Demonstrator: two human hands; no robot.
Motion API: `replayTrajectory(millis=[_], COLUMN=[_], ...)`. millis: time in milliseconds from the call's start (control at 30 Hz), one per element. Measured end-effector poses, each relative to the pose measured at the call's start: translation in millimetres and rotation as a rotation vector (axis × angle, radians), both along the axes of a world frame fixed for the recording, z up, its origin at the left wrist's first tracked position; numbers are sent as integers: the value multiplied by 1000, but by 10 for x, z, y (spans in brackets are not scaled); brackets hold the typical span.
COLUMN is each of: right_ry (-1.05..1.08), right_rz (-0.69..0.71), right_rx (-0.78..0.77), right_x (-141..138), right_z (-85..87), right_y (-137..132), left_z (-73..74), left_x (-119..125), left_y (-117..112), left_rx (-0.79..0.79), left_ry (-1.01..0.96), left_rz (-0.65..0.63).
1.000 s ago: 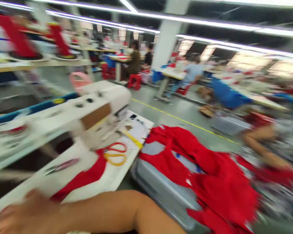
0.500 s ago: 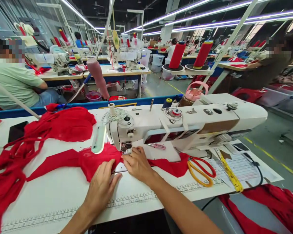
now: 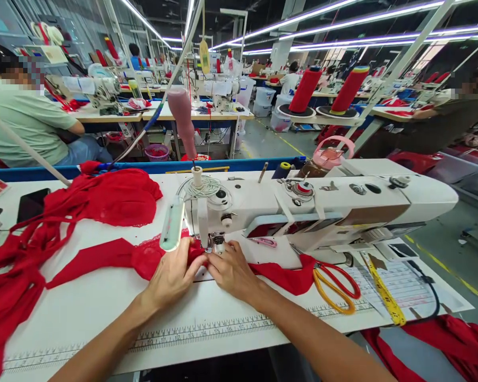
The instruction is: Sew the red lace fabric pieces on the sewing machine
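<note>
Presently, the red garment (image 3: 146,260) lies on the bench (image 3: 83,307) at the needle assembly (image 3: 218,241) of the sewing machine (image 3: 326,185). The left hand (image 3: 170,278) and right hand (image 3: 233,273) rest close together there; their grip cannot be told. For even feeding, cloth should be guided flat without pulling, both hands clear of the needle assembly.

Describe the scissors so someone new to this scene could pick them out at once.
Start at the white sewing machine and move right along its near side. There, a red cloth strip ends at the scissors, left of the yellow tape measure. Two looped handles, one red and one yellow-orange, set them apart from the tape and cloth.
</note>
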State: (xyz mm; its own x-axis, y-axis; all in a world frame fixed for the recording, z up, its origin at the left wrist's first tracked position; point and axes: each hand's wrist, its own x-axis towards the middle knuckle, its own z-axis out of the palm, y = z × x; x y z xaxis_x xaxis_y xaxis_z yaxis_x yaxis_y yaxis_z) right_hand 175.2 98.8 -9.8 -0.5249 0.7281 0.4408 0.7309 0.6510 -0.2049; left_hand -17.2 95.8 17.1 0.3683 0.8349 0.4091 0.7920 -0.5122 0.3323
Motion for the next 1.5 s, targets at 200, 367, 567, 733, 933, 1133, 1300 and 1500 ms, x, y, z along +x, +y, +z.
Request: replayTrajectory(millis=[200, 367, 567, 733, 933, 1133, 1300, 1500], right_ry=[5, 26, 4, 20, 30, 38, 19, 35], right_rz=[-14, -32, -31, -33, -39, -50, -62, -87], right_rx=[51, 62, 33, 24, 42, 46, 10, -8], right_x=[-16, -19, -4, 4, 10, 17, 11, 3], right_z=[-52, -33, -32, -38, -23, -38, -51, -57], right_y=[2, -2, 5, 14, 15, 12, 10, 16], left_z=[-65, -177, -162, -205, -223, -253, -230, -221], left_x=[-53, -6, -13, -23, -10, 2, -16, 20], left_y=[35, -32, -44, -45, -63, -49, -74, -103], left_rx=[101, 177, 289, 270, 242, 246, 249, 160], left_ry=[64, 142, 150, 152, 185, 277, 238, 162], left_rz=[-90, -70, -115, -96, -75, -62, -90, -78])
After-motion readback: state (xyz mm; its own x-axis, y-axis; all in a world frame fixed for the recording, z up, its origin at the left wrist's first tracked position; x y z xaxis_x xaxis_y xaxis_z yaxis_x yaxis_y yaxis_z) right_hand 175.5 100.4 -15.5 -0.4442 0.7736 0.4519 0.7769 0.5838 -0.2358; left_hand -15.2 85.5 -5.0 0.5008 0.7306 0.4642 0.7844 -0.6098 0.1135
